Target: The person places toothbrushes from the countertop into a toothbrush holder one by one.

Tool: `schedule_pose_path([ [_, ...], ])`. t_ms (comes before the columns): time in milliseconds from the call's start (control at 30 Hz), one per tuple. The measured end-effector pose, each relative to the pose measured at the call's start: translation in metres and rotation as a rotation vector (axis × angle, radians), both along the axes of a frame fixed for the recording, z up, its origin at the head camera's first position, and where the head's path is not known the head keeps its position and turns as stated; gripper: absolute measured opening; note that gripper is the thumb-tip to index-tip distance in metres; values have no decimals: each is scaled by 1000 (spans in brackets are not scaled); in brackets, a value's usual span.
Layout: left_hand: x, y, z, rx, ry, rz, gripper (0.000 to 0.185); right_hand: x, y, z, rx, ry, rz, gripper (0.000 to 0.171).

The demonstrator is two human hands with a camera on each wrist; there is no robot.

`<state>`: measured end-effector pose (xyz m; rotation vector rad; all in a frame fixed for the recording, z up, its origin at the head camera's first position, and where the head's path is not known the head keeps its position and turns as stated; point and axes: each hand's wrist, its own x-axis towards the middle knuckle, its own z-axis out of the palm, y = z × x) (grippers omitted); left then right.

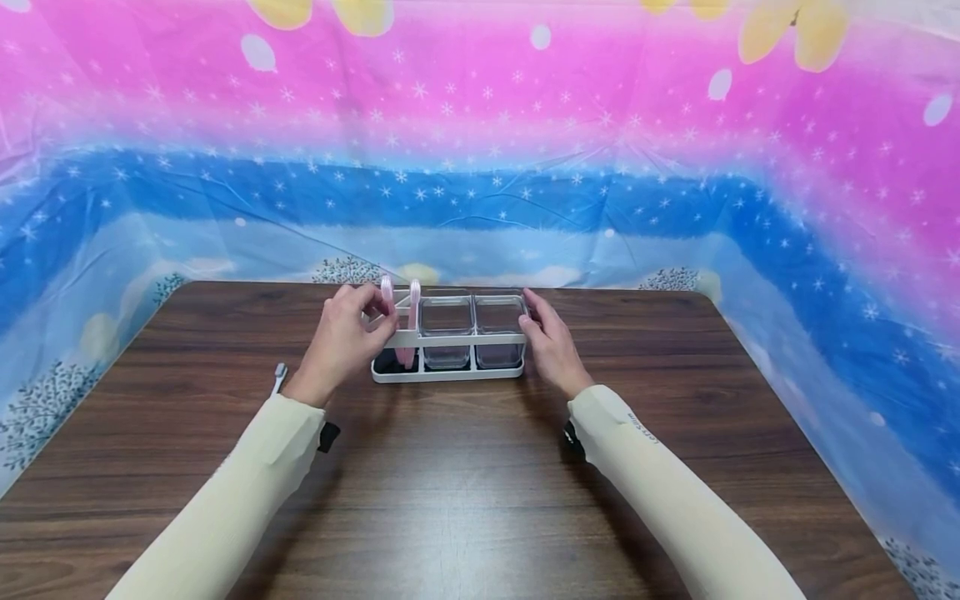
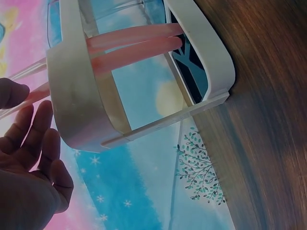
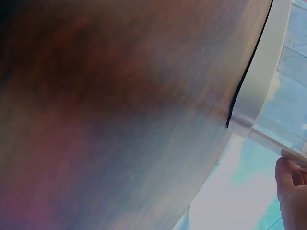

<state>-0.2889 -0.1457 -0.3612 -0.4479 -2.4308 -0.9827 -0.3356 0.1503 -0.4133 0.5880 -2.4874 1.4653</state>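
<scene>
Pink plastic spoons (image 1: 411,310) stand in a white slatted rack (image 1: 447,340).

Staged recording setup, wood-grain table (image 1: 465,500), printed plastic backdrop (image 1: 480,167) w/ stars draped round

Pale cream long sleeves (image 1: 247,483), small txt on right; black wrist straps (image 1: 327,436).

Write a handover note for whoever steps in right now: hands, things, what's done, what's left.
Left hand: fingers at the top of a pink spoon at the left end of the white rack.
Right hand: open, resting against the rack's right end.
Rack sits at the far middle of the wooden table.
Done: two clear containers seated in the rack; two pink spoons stand in the left slot.
Left: that slot seems to hold no container.
</scene>
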Motion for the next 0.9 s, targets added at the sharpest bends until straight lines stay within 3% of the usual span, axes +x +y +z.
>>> schedule_pose_path([
  [900,0,3,-1,-5,57,5,4,1,0,1,12,-5,-3,50],
])
